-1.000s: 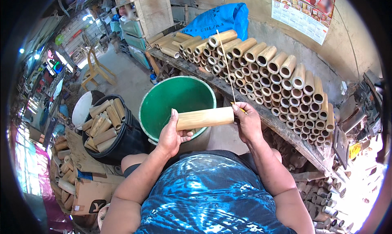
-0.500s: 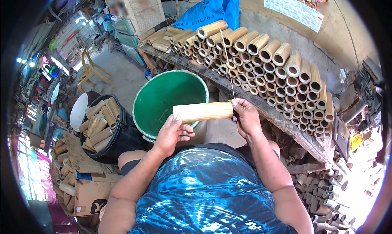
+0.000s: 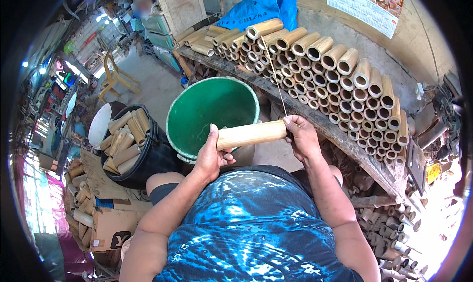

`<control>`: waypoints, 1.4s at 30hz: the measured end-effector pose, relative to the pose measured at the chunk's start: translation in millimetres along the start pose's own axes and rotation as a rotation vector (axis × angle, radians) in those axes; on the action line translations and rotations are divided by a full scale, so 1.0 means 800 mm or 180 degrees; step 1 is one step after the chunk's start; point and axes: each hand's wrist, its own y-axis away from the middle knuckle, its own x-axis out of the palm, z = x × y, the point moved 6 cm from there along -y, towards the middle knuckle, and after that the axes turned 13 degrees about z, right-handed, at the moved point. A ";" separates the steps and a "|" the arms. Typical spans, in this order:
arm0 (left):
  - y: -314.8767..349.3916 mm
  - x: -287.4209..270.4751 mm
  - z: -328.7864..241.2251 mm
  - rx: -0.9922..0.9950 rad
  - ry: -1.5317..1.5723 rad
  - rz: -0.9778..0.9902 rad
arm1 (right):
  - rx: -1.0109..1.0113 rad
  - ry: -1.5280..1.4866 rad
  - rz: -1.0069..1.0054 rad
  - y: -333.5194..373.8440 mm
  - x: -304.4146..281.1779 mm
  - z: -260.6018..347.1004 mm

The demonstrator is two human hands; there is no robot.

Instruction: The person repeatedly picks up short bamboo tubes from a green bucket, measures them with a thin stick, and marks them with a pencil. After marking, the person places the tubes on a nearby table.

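A pale, smooth bamboo tube [image 3: 252, 135] lies across in front of my belly, its right end tilted slightly up. My left hand [image 3: 212, 156] holds its left end, thumb up against the end and fingers curled beneath. At the other end, my right hand [image 3: 302, 136] is closed with its fingertips pinched at the tube's rim. A long thin stick [image 3: 275, 80] rises from those fingertips, leaning up and away to the left. Whether the stick's lower tip goes into the tube is hidden by the fingers. Just beyond the tube stands a big green tub [image 3: 185, 107].
A wooden bench [image 3: 340, 134] along the wall carries a tall stack of bamboo tubes [image 3: 320, 80]. To the left, a black bucket [image 3: 150, 168] holds more bamboo pieces, near a cardboard box [image 3: 111, 228]. Farther back are a wooden chair [image 3: 116, 80] and a blue sack [image 3: 268, 11].
The bamboo tube has tilted a little, its right end now higher against its left. My left thumb has moved upright against the tube's end. The whole view has shifted slightly.
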 end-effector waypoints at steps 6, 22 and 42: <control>0.003 0.002 0.001 0.0274 -0.0101 0.0138 | 0.0088 0.0054 -0.0053 0.004 0.001 -0.001; -0.004 0.059 -0.063 0.0579 -0.0874 0.1382 | -0.0944 0.2000 0.0208 0.045 0.060 0.093; 0.105 0.039 -0.018 0.1233 -0.1615 0.0442 | -0.0007 0.2724 0.0736 0.133 0.058 0.059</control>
